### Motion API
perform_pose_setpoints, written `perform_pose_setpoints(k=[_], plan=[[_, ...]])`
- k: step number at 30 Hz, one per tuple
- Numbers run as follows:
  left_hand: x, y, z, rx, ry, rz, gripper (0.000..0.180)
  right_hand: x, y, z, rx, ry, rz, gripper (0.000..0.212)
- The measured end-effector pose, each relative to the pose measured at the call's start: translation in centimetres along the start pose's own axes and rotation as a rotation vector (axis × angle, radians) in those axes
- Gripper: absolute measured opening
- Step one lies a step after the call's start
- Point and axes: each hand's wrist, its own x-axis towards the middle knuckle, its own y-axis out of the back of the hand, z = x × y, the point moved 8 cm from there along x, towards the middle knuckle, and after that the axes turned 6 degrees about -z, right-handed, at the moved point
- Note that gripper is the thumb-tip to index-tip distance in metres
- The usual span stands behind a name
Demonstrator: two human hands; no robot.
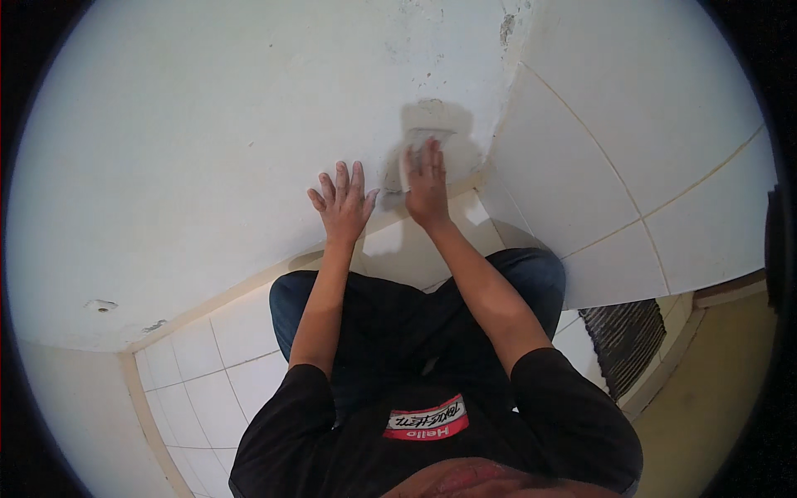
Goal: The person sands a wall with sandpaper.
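Observation:
My right hand (427,187) presses a flat, pale grey sheet (433,134) against the white wall (199,149), low down near the corner. The sheet's upper edge shows beyond my fingertips, and the fingers are a little blurred. The rest of it is mostly hidden under the hand, so its exact kind is unclear. To the left, my left hand (341,203) lies on the same wall with its fingers spread and nothing in it. Pale dust seems to whiten its thumb tip. Around my right hand, a shadow falls on the wall.
Large white tiles (581,158) cover the adjoining wall at right. White floor tiles (257,382) lie beneath my bent legs. A dark striped mat (627,340) is at lower right, beside a raised doorway edge (668,365). Chipped patches (506,29) mark the wall near the corner.

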Motion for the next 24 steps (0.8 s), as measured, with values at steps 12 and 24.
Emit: perform_pose_setpoints(k=[12, 24], plan=[[0.1, 0.2, 0.2, 0.041, -0.039, -0.036, 0.079, 0.5, -0.6, 0.0, -0.093, 0.088, -0.018, 0.078], [0.2, 0.4, 0.1, 0.009, -0.009, 0.017, 0.076, 0.5, 3.4, 7.1, 0.157, -0.373, 0.285, 0.086]])
